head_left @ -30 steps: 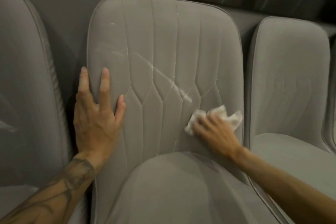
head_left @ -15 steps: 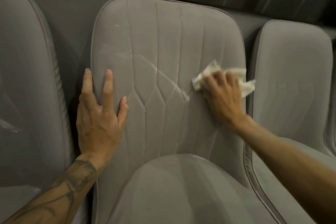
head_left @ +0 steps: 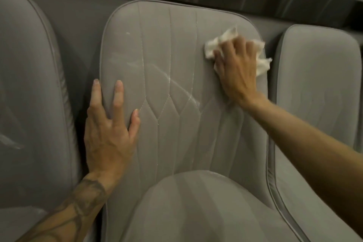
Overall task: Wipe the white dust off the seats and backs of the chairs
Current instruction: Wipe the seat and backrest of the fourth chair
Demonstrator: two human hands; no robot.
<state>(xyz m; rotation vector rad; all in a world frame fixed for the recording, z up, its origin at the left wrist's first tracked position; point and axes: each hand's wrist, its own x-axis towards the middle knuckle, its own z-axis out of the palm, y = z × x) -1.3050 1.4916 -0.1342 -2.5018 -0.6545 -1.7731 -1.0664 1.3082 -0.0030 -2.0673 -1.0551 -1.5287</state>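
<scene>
view: head camera, looking down at a row of grey chairs
middle chair back: grey, stitched in vertical lines and diamonds, fills the centre of the frame
middle chair seat: bottom centre, grey, no clear marks visible
white dust: a diagonal streak across the centre of the back, fainter smears to its left, and a small fleck near the upper left corner
rag: white and crumpled, on the upper right part of the middle back, close to its right edge
right hand: on top of the rag, fingers curled over it, pressing it to the back; rag pokes out above and to the right of the hand
left hand: flat on the left edge of the middle back, fingers straight and spread, holding nothing; one finger lies off the edge
hands: well apart, with the dust streak between them
left forearm: tattooed, enters from the bottom left
left chair: partly in frame, pale smear low on its back
right chair: just beside the middle chair
</scene>
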